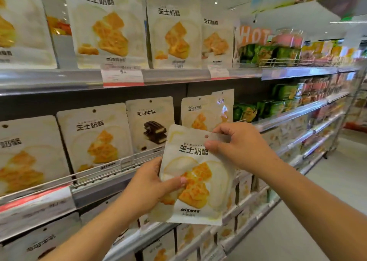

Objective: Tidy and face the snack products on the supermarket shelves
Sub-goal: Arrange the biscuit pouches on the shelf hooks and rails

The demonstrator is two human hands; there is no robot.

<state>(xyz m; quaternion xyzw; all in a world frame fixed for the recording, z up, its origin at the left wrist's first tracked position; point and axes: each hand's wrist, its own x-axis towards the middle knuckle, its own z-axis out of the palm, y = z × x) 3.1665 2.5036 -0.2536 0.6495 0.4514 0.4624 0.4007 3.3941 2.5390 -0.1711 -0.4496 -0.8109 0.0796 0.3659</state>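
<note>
I hold a white snack pouch printed with yellow cheese pastries in front of the middle shelf, its face toward me and slightly tilted. My left hand grips its lower left edge, thumb across the front. My right hand pinches its top right corner near the hang hole. Behind the pouch stand matching cheese pouches on the middle shelf, with a chocolate-picture pouch to their left and another cheese pouch further left.
The upper shelf carries a row of the same white cheese pouches and a price tag. Green and pink snack packs fill the shelves further right. Lower shelves hold more pouches. The aisle floor runs along the right.
</note>
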